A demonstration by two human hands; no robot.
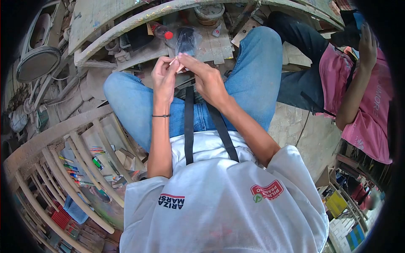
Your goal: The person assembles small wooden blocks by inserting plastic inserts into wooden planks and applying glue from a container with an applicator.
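My left hand point(163, 79), with a dark band at the wrist, is raised between my knees with its fingers pinched. My right hand point(206, 80) meets it from the other side, its thumb and forefinger closed together. Between the fingertips of both hands is a small pale flat piece point(180, 66), largely covered by the fingers, so I cannot make out what kind of thing it is. Just beyond the hands lies a clear plastic bag point(185, 40) with something dark in it. A bottle with a red cap point(161, 31) lies near the bag.
A worn wooden bench point(101, 27) curves across the front, with a tub point(209, 14) and a small white bottle point(217, 30) under it. A slatted wooden chair point(69, 164) stands at left. Another person in a pink shirt point(367, 97) sits close at right.
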